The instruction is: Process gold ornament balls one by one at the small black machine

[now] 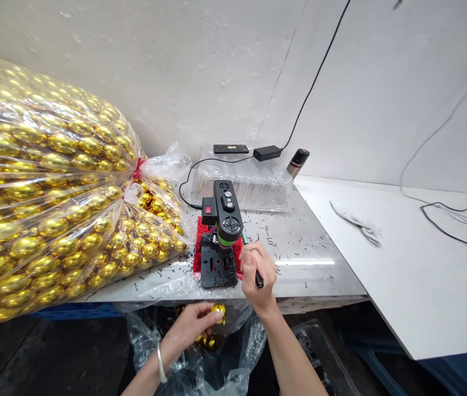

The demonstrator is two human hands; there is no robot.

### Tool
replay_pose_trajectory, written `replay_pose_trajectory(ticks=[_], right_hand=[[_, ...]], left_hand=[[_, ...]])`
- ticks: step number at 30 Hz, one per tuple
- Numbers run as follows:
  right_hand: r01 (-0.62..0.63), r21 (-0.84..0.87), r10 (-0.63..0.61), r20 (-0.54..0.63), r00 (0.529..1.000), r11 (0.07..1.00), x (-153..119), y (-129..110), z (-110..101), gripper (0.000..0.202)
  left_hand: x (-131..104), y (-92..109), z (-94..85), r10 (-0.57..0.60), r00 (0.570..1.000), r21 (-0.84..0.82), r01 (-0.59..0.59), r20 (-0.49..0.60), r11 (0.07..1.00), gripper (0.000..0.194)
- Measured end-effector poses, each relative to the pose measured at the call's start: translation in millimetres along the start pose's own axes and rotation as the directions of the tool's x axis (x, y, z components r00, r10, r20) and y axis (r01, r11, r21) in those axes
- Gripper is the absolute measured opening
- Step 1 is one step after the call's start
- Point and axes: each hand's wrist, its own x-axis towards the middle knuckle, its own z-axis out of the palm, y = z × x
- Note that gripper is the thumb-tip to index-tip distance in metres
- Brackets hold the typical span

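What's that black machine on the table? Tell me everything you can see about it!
The black machine has a long head with two round vents, silver buttons and a green band underneath. Beside it sits a box with a red switch and a cable. It looks like plastic and metal. Its head hangs over a slotted black plate on a red mat. The right hand grips a handle close by.

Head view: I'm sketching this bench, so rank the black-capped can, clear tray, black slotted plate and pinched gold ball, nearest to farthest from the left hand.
From the left hand:
1. Gold ball, at its fingertips
2. Black slotted plate, just beyond
3. Clear tray, near the wall
4. Black-capped can, behind the tray's right end
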Motion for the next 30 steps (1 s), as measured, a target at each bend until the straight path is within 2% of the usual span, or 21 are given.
replay_pose_trajectory(ticks=[1,3,6,7,9,12,16,18,21,24,30], right_hand=[[0.002,-0.001,-0.002,-0.007,1.0,1.0,-2.8,1.4,0.7,0.027],[0.003,-0.006,-0.003,-0.014,1.0,1.0,-6.5,3.2,1.5,0.026],[0.013,-0.003,-0.013,0.009,1.0,1.0,-8.0,4.4,1.4,0.026],[0.017,0.003,-0.017,0.013,1.0,1.0,-8.2,4.8,1.4,0.027],[0.017,0.012,-0.018,0.01,1.0,1.0,-9.1,5.8,1.4,0.027],[0.007,0.012,-0.007,0.004,1.0,1.0,-11.5,6.9,2.0,0.027],[0.006,-0.005,-0.006,0.004,1.0,1.0,-13.0,6.2,2.4,0.027],[0.011,-0.01,-0.011,-0.001,1.0,1.0,-12.5,5.2,2.2,0.028],[0.016,-0.011,-0.016,0.004,1.0,1.0,-11.8,4.5,2.0,0.028],[0.02,-0.003,-0.02,0.015,1.0,1.0,-12.4,5.2,1.9,0.027],[0.053,-0.011,-0.052,0.032,0.998,0.999,-14.0,7.5,0.6,0.024]], left_hand=[[-3.5,-15.4,5.2,-0.094,0.995,-0.085,0.097,0.03,0.992,0.049],[-8.3,-41.9,14.1,-0.245,0.969,-0.237,0.241,0.016,0.941,0.056],[-14.6,-65.5,18.9,-0.458,0.889,-0.454,0.406,-0.006,0.793,0.057],[-17.3,-68.9,17.9,-0.495,0.868,-0.519,0.434,0.024,0.737,0.054],[-23.6,-69.1,13.1,-0.48,0.871,-0.613,0.436,0.104,0.659,0.044],[-33.9,-50.9,2.8,-0.334,0.931,-0.666,0.345,0.151,0.661,0.045],[-38.4,1.5,-11.2,-0.152,0.988,-0.64,0.14,0.036,0.755,0.047],[-32.3,28.1,-17.0,-0.08,0.996,-0.636,0.033,-0.045,0.771,0.044],[-15.8,54.0,-21.3,-0.024,0.988,-0.666,-0.086,-0.154,0.741,0.024],[-1.4,63.1,-19.7,-0.02,0.977,-0.7,-0.136,-0.21,0.701,0.013],[8.2,64.5,-17.3,0.014,0.985,-0.689,-0.132,-0.174,0.712,0.032]])
